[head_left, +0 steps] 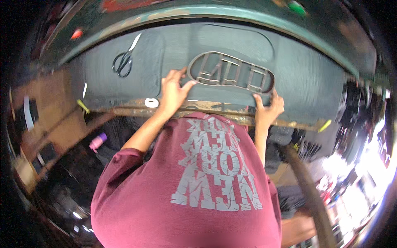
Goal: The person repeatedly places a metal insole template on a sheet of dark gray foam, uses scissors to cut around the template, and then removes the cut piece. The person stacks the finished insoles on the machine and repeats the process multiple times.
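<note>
Between my two hands is a sole-shaped metal cutting die (223, 73), a thin-walled outline with several cross-bars inside. It is over a dark grey sheet (173, 45) and lies level; whether it rests on the sheet or hovers just above it, I cannot tell. My left hand (173, 91) grips the left end, thumb at the near edge and fingers round the outer side. At the right end, my right hand (269, 108) has its thumb and fingers closed on the rim. A curved line shows on the sheet beyond the die.
Black-handled scissors (124, 63) lie on the sheet at the left. A small white oval piece (151, 102) sits by the near edge. The green machine beam (206, 13) spans the far side. Brown cardboard (49, 107) is at far left, and a dark curved bar (308, 186) rises at lower right.
</note>
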`<state>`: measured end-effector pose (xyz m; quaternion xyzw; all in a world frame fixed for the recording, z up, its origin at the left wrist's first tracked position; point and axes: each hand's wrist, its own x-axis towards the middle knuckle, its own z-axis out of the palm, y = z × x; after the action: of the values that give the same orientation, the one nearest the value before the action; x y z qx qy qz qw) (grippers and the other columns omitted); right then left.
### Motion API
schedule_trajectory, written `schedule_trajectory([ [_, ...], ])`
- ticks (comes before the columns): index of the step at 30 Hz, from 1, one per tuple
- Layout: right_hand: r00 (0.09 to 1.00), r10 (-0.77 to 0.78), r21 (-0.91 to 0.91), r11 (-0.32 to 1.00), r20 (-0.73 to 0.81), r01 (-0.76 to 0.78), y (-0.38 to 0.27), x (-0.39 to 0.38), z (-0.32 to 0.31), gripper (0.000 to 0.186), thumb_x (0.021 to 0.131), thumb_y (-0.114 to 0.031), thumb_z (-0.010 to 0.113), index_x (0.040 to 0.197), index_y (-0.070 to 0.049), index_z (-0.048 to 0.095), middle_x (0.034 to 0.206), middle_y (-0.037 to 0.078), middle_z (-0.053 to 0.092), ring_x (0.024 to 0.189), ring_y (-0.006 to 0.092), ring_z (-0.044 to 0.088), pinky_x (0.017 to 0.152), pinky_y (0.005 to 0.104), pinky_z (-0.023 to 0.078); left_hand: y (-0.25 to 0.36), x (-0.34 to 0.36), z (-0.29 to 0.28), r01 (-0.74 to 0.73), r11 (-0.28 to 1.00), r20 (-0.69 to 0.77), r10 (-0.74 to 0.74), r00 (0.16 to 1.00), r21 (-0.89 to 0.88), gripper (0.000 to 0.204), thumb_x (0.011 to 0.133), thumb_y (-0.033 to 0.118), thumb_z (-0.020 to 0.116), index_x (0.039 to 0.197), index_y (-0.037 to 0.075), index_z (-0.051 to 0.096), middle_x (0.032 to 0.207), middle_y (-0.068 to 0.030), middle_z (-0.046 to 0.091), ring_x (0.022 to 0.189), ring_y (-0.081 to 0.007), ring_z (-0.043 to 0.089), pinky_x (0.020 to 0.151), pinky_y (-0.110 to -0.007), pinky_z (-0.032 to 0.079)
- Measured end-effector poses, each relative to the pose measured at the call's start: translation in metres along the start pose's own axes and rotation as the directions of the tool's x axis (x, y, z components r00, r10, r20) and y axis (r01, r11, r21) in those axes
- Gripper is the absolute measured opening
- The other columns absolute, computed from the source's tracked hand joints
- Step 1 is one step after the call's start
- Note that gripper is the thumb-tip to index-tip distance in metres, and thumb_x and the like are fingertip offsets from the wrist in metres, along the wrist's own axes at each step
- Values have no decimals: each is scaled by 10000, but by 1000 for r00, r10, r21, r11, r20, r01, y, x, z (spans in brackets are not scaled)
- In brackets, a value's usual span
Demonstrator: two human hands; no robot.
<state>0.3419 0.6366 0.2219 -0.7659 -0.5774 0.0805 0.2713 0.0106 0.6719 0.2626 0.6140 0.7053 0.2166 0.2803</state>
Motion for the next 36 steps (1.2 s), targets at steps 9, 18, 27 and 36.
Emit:
schedule_trajectory([
  [9,1000,-6,-39,999,-11,6,16,1,6,653,680,-417,926,1141,-34,666,1016,98,609,988,313,578,892,471,406,-7,-13,16,-29,997,-172,16,985,-70,506,765,334,853,1181,71,736,929,-41,667,928,-242,617,862,-397,403],
  [18,999,3,45,999,47,-5,8,2,-5,695,704,-418,922,1222,-34,661,963,85,595,941,278,571,870,441,408,-6,-17,5,-63,998,-111,63,992,-2,565,801,332,841,1269,60,681,981,-64,668,931,-250,629,895,-400,433],
  [27,971,112,157,977,212,-146,-12,-4,-27,635,711,-226,918,1238,29,674,930,110,624,798,232,558,762,397,490,6,4,-11,-44,999,71,42,997,23,504,802,57,796,1279,-12,649,1031,-187,603,836,-341,663,741,-441,535],
  [36,767,-7,536,720,641,-441,-64,-64,-7,670,877,-53,768,1467,86,482,1137,93,635,866,107,542,740,252,495,-23,116,-4,-226,974,-146,226,963,18,510,838,-51,682,1342,-9,617,1215,-220,632,1065,-350,685,942,-436,535],
])
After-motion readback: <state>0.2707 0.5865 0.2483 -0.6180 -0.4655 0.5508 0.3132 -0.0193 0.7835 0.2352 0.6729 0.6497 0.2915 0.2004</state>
